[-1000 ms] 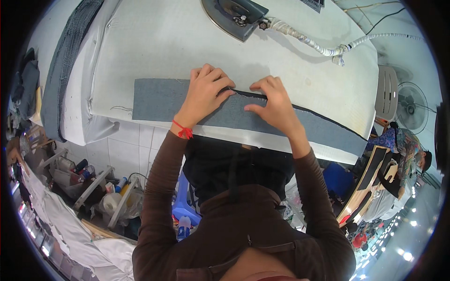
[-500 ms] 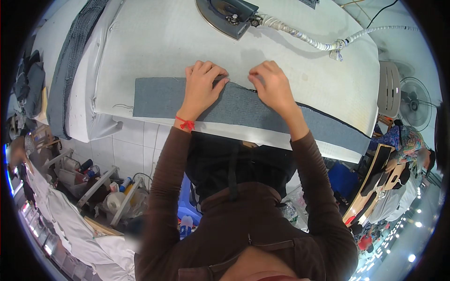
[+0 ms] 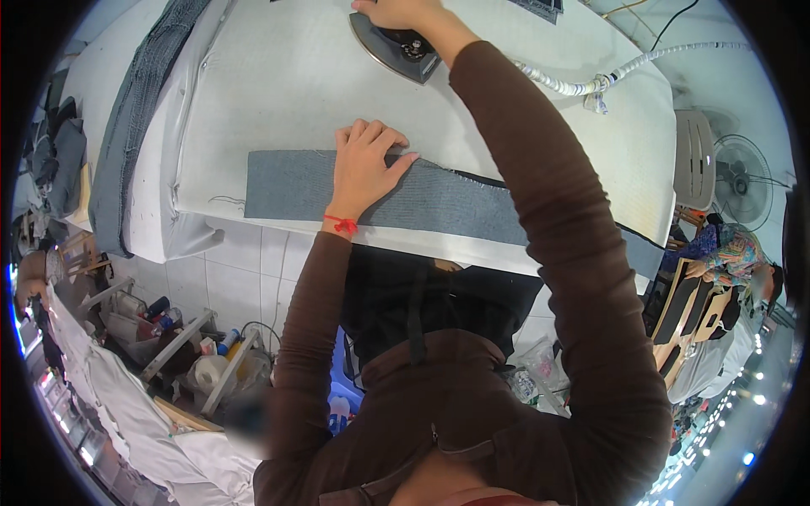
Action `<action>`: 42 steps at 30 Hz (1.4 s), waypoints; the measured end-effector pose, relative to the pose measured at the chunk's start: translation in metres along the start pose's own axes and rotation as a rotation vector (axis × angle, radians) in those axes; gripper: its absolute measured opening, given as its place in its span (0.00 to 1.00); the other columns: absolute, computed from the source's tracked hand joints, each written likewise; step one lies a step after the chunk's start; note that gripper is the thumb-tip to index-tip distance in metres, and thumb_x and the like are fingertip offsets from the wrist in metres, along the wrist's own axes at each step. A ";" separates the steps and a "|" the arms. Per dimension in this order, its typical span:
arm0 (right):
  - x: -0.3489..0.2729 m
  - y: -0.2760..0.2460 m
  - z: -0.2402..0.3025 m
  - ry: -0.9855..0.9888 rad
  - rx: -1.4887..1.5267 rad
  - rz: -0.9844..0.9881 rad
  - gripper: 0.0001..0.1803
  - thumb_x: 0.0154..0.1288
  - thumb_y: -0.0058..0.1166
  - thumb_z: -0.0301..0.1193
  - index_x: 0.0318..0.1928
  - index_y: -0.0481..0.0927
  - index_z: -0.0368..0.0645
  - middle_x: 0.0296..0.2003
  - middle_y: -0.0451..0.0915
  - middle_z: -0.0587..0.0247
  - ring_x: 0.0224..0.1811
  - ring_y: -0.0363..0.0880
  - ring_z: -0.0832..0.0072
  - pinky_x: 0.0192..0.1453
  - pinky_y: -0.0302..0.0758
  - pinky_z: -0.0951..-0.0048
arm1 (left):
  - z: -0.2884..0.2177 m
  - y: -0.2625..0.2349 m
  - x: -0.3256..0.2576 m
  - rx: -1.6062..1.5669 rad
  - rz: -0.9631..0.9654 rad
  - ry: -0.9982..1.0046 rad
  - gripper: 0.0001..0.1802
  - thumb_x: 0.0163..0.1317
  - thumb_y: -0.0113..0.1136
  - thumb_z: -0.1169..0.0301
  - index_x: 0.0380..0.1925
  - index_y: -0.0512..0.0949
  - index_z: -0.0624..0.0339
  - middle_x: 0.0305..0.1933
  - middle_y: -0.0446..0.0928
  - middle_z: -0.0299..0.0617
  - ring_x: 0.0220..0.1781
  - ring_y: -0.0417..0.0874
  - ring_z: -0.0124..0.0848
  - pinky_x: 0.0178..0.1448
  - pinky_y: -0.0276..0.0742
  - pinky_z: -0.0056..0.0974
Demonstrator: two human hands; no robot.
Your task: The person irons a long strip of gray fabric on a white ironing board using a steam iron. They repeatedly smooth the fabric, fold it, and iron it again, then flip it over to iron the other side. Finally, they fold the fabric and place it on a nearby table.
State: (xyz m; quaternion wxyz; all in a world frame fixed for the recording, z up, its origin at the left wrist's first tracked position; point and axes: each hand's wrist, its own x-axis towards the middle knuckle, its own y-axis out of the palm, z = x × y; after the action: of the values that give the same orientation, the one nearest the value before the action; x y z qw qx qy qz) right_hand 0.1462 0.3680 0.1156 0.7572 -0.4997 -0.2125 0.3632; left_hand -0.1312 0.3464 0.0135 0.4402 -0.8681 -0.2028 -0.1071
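Note:
A long grey-blue denim strip (image 3: 456, 201) with a dark upper edge lies along the near side of a white padded pressing table (image 3: 278, 101). My left hand (image 3: 364, 169), a red string round its wrist, rests on the strip, its curled fingers and thumb closed at the upper edge. Farther up the table my right hand (image 3: 409, 12) grips the iron (image 3: 395, 52), whose handle is mostly hidden beneath the hand and cut by the picture's top. My right forearm crosses over the strip and covers part of its right half.
A wrapped hose (image 3: 574, 86) runs rightward from the iron. More grey denim (image 3: 126, 126) hangs at the table's left side. A chair (image 3: 695, 160) and a fan (image 3: 742, 181) stand at the right, with a person (image 3: 734, 257) nearby. Supplies (image 3: 207, 371) fill a rack at lower left.
My right hand has left the strip's upper edge and reached up to the iron, taking hold of it. My left hand remains at the strip's edge. The whole view has shifted slightly.

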 end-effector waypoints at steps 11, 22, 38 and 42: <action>-0.189 -0.071 -0.039 -0.071 0.256 -0.017 0.31 0.81 0.67 0.54 0.44 0.87 0.31 0.33 0.89 0.35 0.38 0.91 0.37 0.42 0.85 0.48 | 0.018 -0.009 -0.016 -0.430 -0.465 -0.212 0.05 0.64 0.69 0.81 0.39 0.87 0.61 0.42 0.84 0.42 0.45 0.83 0.41 0.53 0.77 0.41; -0.339 0.008 0.033 0.086 0.110 0.263 0.25 0.80 0.69 0.49 0.43 0.81 0.37 0.31 0.90 0.41 0.32 0.92 0.37 0.38 0.87 0.41 | 0.032 -0.030 -0.039 -0.589 -1.019 -0.340 0.11 0.80 0.54 0.79 0.48 0.86 0.71 0.50 0.87 0.48 0.52 0.85 0.36 0.62 0.81 0.40; -0.142 -0.015 -0.062 0.279 0.013 -0.088 0.40 0.84 0.55 0.62 0.60 0.89 0.32 0.52 0.92 0.27 0.58 0.94 0.33 0.66 0.88 0.40 | 0.043 -0.060 -0.039 0.096 -0.319 -0.491 0.11 0.78 0.72 0.67 0.54 0.91 0.59 0.59 0.89 0.50 0.64 0.87 0.50 0.68 0.81 0.52; -0.141 -0.047 -0.145 0.369 0.024 -0.091 0.43 0.82 0.55 0.68 0.61 0.89 0.36 0.54 0.92 0.29 0.61 0.92 0.31 0.68 0.87 0.42 | 0.028 -0.061 -0.031 0.071 -0.192 -0.311 0.12 0.73 0.74 0.69 0.54 0.90 0.56 0.56 0.88 0.47 0.63 0.84 0.51 0.67 0.80 0.54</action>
State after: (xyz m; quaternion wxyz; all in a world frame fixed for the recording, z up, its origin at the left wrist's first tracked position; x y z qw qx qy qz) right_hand 0.1700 0.1617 0.1043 0.8048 -0.5386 -0.0881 0.2332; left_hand -0.1856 0.3936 0.0293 0.4217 -0.8347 -0.3540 -0.0060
